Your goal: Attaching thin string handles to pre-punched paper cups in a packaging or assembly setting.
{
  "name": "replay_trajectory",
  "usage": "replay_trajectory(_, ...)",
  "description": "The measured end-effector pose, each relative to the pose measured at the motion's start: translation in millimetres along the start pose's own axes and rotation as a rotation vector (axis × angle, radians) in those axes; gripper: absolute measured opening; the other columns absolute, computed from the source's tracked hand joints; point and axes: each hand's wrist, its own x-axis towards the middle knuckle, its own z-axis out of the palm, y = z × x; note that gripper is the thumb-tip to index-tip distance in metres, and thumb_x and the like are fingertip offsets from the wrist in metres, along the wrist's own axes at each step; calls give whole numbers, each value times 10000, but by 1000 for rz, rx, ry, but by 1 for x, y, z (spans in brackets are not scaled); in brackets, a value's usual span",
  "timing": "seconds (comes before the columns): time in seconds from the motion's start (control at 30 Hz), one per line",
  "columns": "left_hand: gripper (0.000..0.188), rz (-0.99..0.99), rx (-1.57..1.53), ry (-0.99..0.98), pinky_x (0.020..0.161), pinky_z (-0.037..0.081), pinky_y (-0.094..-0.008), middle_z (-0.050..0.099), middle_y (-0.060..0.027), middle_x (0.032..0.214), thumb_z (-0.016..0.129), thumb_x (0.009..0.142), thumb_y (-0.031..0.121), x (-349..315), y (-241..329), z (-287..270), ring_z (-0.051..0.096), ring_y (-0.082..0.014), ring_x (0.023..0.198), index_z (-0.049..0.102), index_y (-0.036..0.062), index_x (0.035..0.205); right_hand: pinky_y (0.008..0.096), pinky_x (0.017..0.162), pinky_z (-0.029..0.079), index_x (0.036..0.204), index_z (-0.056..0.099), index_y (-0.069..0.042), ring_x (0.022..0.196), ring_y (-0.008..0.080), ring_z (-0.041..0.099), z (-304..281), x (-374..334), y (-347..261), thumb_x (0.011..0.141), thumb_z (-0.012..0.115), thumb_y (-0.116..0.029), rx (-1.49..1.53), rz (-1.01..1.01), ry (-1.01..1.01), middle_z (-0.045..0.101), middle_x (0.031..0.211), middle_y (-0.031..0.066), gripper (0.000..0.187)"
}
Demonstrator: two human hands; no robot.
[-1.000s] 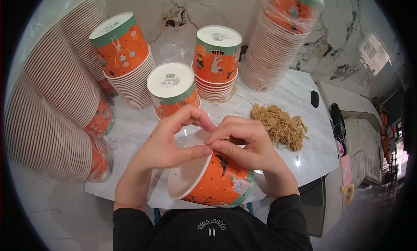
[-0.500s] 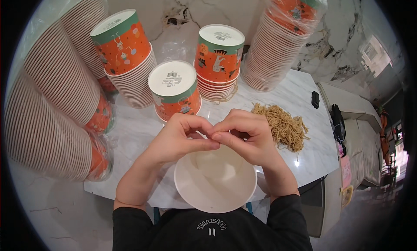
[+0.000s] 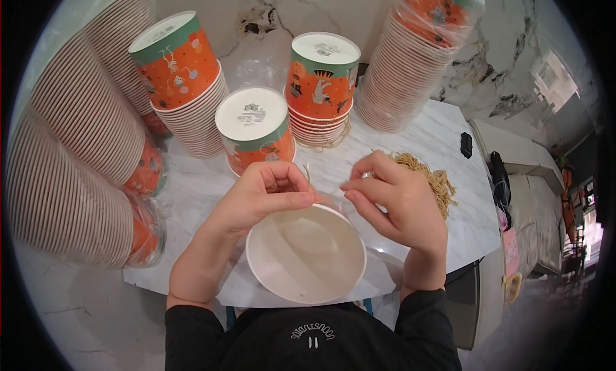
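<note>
A white paper bucket (image 3: 308,255) is at the table's front edge, its open mouth toward me. My left hand (image 3: 273,194) is closed in a pinch at the bucket's far rim, on a piece of beige string (image 3: 308,173) whose end sticks up above the fingertips. Apart from it, just right of the rim, my right hand (image 3: 398,198) has thumb and forefinger drawn close together; whatever may be between them is too small to make out. A small shiny piece, perhaps a ring, shows among its fingers. Behind this hand lies a pile of beige strings (image 3: 439,185), partly covered.
Upside-down orange and green paper buckets stand beyond my hands: a front one (image 3: 253,124), a left stack (image 3: 173,69) and a middle stack (image 3: 321,82) with string by its base. Plastic-wrapped stacks (image 3: 83,108) line the left; another (image 3: 407,69) stands back right. A black object (image 3: 466,146) lies at right.
My hands were together above the bucket; the right hand has moved away to the right. The bucket has shifted slightly left and up, and the string end now shows at my left fingertips.
</note>
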Motion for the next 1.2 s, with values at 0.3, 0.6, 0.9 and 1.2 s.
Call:
replay_trajectory(0.3, 84, -14, -4, -57, 857, 562, -245, 763, -77, 1006, 755, 923, 30, -1, -3, 0, 734, -132, 969, 686, 25, 971, 309, 597, 565, 1108, 758, -155, 792, 184, 711, 26, 17, -4, 767, 790, -62, -64, -130, 71, 671, 1059, 16, 354)
replay_trajectory(0.6, 65, -59, -62, -79, 875, 547, -256, 758, -90, 994, 720, 930, 51, 0, -1, -6, 727, -136, 969, 672, 14, 954, 252, 612, 494, 991, 789, -100, 789, 118, 632, 35, 21, 29, 845, 802, -41, 411, -26, 19, 662, 1056, 29, 158)
replay_trajectory(0.9, 27, -110, -160, -112, 817, 554, -265, 750, -106, 946, 650, 925, 18, 3, -1, -7, 711, -129, 890, 663, 11, 947, 236, 631, 422, 974, 813, -85, 815, 88, 585, 50, 25, 26, 842, 809, -38, 402, 0, 201, 626, 1025, 18, 141)
replay_trajectory(1.2, 375, 298, 337, 281, 712, 525, -215, 689, -12, 1044, 893, 799, 63, 10, -14, -4, 642, -48, 853, 619, 53, 1054, 293, 782, 508, 975, 794, -76, 940, 175, 639, 56, 25, 23, 821, 809, -45, 436, 176, 163, 608, 1027, 60, 158)
